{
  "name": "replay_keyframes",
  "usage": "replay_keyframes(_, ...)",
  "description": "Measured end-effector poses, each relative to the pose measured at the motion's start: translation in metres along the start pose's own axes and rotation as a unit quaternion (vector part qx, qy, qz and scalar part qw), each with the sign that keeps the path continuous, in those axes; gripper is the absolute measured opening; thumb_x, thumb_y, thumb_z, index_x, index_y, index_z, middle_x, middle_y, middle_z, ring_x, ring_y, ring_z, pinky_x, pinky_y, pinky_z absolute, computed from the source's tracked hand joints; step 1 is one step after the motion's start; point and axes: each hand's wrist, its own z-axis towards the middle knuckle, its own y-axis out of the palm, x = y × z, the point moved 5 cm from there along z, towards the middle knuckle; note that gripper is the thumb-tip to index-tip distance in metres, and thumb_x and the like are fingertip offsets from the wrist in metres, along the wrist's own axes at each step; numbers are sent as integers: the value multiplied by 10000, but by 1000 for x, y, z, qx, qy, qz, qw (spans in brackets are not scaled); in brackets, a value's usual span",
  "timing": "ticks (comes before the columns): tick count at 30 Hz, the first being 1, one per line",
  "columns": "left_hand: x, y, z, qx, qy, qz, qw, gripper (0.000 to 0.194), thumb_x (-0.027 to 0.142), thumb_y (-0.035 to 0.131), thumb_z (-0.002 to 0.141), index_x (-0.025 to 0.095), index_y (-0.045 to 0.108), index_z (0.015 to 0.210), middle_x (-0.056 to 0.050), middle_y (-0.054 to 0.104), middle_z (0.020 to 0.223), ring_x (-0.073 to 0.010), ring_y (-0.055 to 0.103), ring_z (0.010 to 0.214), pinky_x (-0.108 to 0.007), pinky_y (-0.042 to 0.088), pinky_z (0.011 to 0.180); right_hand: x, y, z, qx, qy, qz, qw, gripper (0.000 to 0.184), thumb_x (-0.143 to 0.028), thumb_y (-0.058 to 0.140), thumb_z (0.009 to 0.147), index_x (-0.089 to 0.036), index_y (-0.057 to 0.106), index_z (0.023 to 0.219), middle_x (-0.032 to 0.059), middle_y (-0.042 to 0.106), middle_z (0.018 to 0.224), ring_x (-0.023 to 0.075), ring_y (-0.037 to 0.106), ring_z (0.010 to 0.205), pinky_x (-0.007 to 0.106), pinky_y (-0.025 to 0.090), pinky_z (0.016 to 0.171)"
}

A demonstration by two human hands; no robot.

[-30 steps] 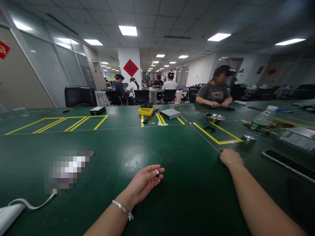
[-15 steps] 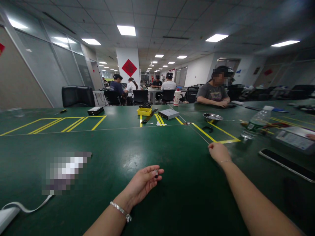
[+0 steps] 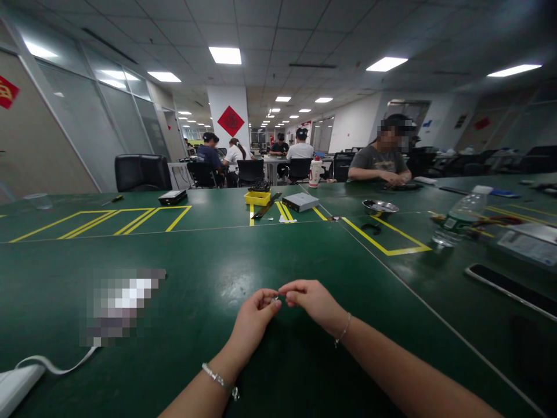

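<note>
Over the green table (image 3: 183, 325), my left hand (image 3: 256, 316) pinches a small shiny metallic piece (image 3: 275, 298) between thumb and fingers. Its kind is too small to make out. My right hand (image 3: 314, 302) meets it from the right, thumb and forefinger drawn together at the left fingertips. Whether the right fingers touch or grip the piece is hidden. A bracelet sits on each wrist.
A phone (image 3: 513, 289) and a clear water bottle (image 3: 461, 217) lie to the right, near a metal bowl (image 3: 380, 206). Farther back are a yellow tray (image 3: 257, 199) and a grey box (image 3: 300, 201). A blurred-out object with a white cable (image 3: 69, 370) lies left. A person (image 3: 383, 157) sits opposite.
My right hand has come from the far right of the table to my left hand. The left hand has turned slightly, still pinching the small piece.
</note>
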Motion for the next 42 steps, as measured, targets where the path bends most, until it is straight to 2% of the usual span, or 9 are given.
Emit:
replay_keyframes(4, 8, 1, -2, 17, 31, 73, 997, 207, 308, 595, 695, 147, 605, 824, 4, 588, 670, -108, 489, 592, -215, 358, 562, 6, 6, 0, 21, -12, 47, 999, 168, -171, 594, 604, -174, 627, 769, -9, 610, 679, 115, 539, 611, 271, 435, 613)
replay_keyframes(12, 12, 3, -4, 18, 62, 146, 987, 217, 318, 579, 693, 152, 623, 825, 8, 589, 652, -123, 490, 597, -228, 354, 560, -2, 8, -4, 44, -90, -64, 993, 110, -172, 559, 656, -186, 663, 690, 22, 591, 799, 150, 547, 780, 291, 424, 735)
replay_keyframes(18, 13, 1, -6, 37, 64, 169, 983, 192, 310, 575, 700, 163, 622, 814, 1, 603, 681, -137, 515, 638, -234, 370, 592, 6, 13, -3, 54, -42, 24, 997, 101, -164, 580, 632, -183, 589, 731, -13, 588, 673, 132, 552, 647, 274, 444, 629)
replay_keyframes(22, 13, -1, -7, 54, 69, 179, 980, 189, 326, 568, 708, 172, 624, 804, -4, 620, 689, -144, 531, 641, -238, 376, 595, 7, 16, -4, 67, -47, 22, 996, 50, -175, 568, 649, -183, 586, 695, -6, 607, 670, 143, 570, 663, 287, 455, 657)
replay_keyframes(28, 15, -5, -7, 86, 84, 181, 976, 188, 329, 571, 699, 184, 638, 796, -7, 639, 683, -154, 549, 631, -249, 384, 589, -3, 19, -16, 106, -120, -72, 984, 180, -176, 495, 720, -218, 643, 814, 30, 648, 835, 169, 588, 798, 329, 464, 758)
replay_keyframes(32, 16, -8, -8, 104, 90, 194, 971, 201, 333, 562, 704, 181, 640, 809, -4, 628, 660, -150, 533, 609, -249, 376, 574, -5, 25, -22, 86, -142, -55, 984, 295, -139, 454, 729, -231, 605, 965, 35, 647, 932, 176, 601, 869, 351, 468, 816)
replay_keyframes(36, 17, -9, -9, 114, 99, 211, 966, 179, 315, 562, 707, 184, 634, 805, 3, 603, 639, -142, 507, 585, -244, 364, 557, -8, 28, -24, 63, -160, -69, 983, 309, -119, 431, 735, -235, 592, 972, 31, 638, 960, 168, 593, 911, 344, 457, 846)
replay_keyframes(39, 18, -11, -10, 138, 135, 220, 956, 142, 293, 583, 695, 194, 622, 788, 5, 592, 652, -138, 499, 593, -242, 358, 571, -6, 26, -21, 52, -139, -31, 988, 281, -140, 463, 734, -229, 562, 982, 35, 640, 974, 171, 588, 930, 364, 434, 875)
replay_keyframes(42, 20, -12, -12, 152, 164, 216, 951, 123, 282, 597, 690, 199, 607, 781, 4, 587, 674, -138, 495, 602, -243, 353, 581, 1, 24, -15, 34, -75, 74, 994, 273, -202, 533, 723, -209, 519, 995, 48, 651, 950, 182, 594, 915, 393, 419, 878)
